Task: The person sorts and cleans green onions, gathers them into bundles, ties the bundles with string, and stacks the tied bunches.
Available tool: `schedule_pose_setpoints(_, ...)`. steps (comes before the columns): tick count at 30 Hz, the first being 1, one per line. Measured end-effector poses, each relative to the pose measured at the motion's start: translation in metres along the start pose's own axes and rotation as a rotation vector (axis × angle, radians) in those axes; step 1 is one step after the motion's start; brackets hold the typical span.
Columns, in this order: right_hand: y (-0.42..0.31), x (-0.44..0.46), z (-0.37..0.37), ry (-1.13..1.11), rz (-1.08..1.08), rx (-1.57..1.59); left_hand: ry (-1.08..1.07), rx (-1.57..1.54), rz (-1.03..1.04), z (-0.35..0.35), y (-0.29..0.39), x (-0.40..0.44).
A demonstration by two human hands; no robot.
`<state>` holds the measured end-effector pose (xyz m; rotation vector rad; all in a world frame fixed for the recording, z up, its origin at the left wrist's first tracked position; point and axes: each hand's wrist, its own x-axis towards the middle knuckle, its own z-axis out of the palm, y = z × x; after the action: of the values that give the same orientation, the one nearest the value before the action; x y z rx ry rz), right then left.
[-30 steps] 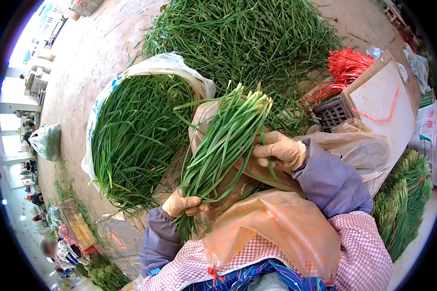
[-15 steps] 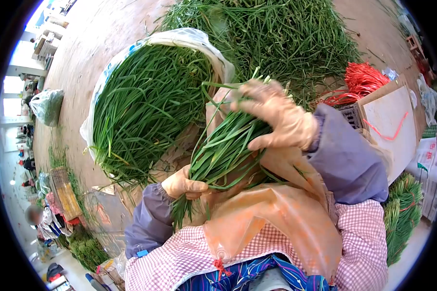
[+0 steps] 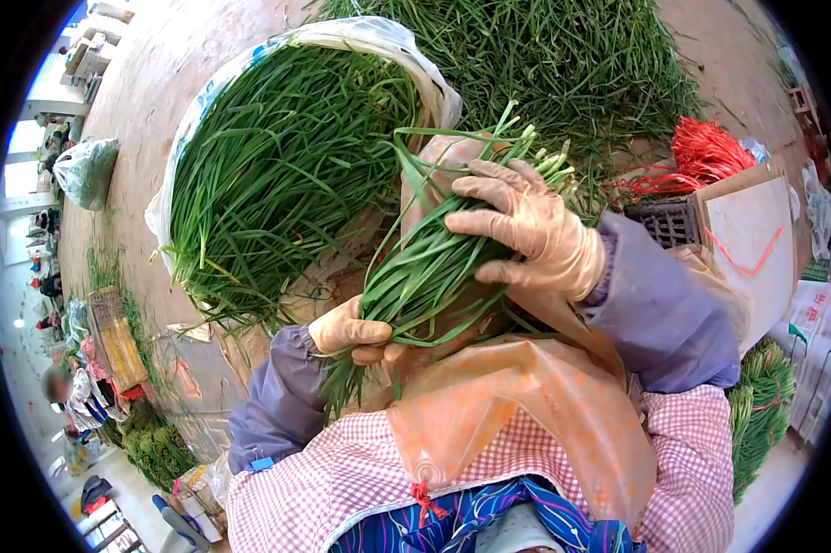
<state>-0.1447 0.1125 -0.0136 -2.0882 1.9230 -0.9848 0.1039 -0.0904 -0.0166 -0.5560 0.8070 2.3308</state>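
Observation:
A bunch of garlic chives point(image 3: 434, 276) lies aslant over the apron on my lap, pale stem ends at the upper right, leaf tips at the lower left. My left hand point(image 3: 349, 332), in a pale rubber glove, is closed around its leaf end, with tips hanging below the fist. Across the upper part of the bunch rests my right hand point(image 3: 535, 230), gloved too, with fingers stretched and slightly apart on the leaves; its palm side is hidden. Just left of the bunch, a white plastic bag point(image 3: 164, 207) stands open, full of loose chives point(image 3: 286, 166).
A big heap of chives point(image 3: 563, 64) covers the floor ahead. Red ties point(image 3: 710, 152) lie by a dark crate point(image 3: 664, 221) and a pale board point(image 3: 752, 249) at the right. Tied chive bundles point(image 3: 761, 396) sit at the lower right. A person point(image 3: 88, 392) is far left.
My right hand, blurred and raised at the stem end before, now lies lower on the bunch and leaves more stem ends showing. My left hand keeps its hold. The view has shifted slightly.

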Motion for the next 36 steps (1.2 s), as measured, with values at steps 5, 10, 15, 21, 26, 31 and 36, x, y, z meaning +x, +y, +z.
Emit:
schedule_pose_setpoints(5, 0.017, -0.002, 0.016, 0.196, 0.128, 0.478, -0.041, 0.021, 0.043, 0.003, 0.001, 0.002)
schedule_pose_setpoints(10, -0.004, 0.009, 0.004, 0.030, 0.066, 0.017, -0.027, 0.007, 0.053, 0.008, 0.002, 0.003)
schedule_pose_setpoints(15, 0.005, 0.014, 0.024, 0.188, -0.013, 0.218, -0.064, 0.037, 0.043, -0.005, -0.003, 0.005)
schedule_pose_setpoints(21, -0.001, 0.014, 0.005, 0.078, -0.019, 0.259, -0.071, -0.011, 0.063, -0.001, -0.002, 0.005)
schedule_pose_setpoints(26, -0.017, 0.020, 0.032, 0.018, -0.085, 0.079, -0.074, 0.014, 0.055, -0.003, -0.005, 0.015)
schedule_pose_setpoints(31, -0.003, 0.019, 0.034, 0.327, 0.033, 0.514, -0.095, -0.017, 0.073, -0.005, -0.005, 0.010)
schedule_pose_setpoints(36, 0.001, 0.013, 0.005, 0.713, 0.627, 1.325, -0.064, 0.006, -0.010, -0.020, -0.010, 0.013)
